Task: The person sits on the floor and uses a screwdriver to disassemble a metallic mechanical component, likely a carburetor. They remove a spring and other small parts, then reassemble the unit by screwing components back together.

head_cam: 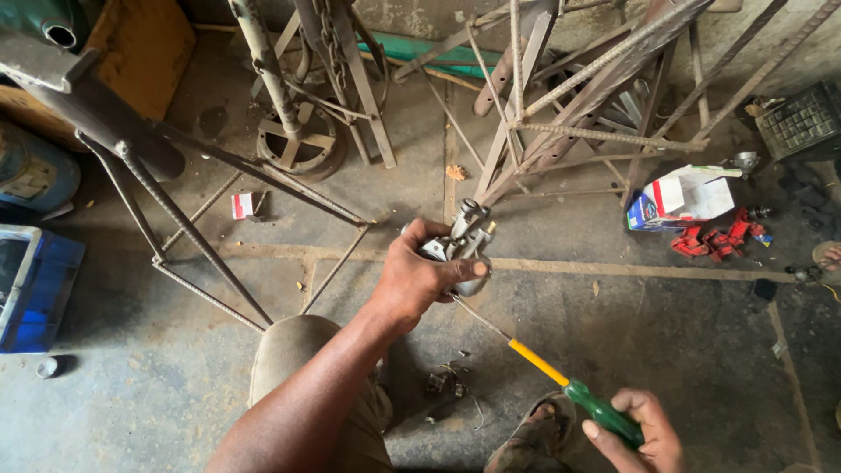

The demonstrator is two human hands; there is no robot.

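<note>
My left hand [419, 278] grips a small grey metal part [464, 241], a cast piece with tubes and fittings, held up over the concrete floor. My right hand [644, 429], low at the bottom right, holds a screwdriver [574, 394] by its green handle. The screwdriver has a yellow collar and a thin steel shaft that runs up and left, with its tip against the underside of the metal part. My knee and my sandalled foot show below the hands.
Welded rebar frames [604, 96] and a steel stand [175, 193] rise around me. A torn white and blue carton [683, 197] and red parts [718, 241] lie to the right. A blue crate [35, 289] sits at left, small loose bits [442, 385] on the floor.
</note>
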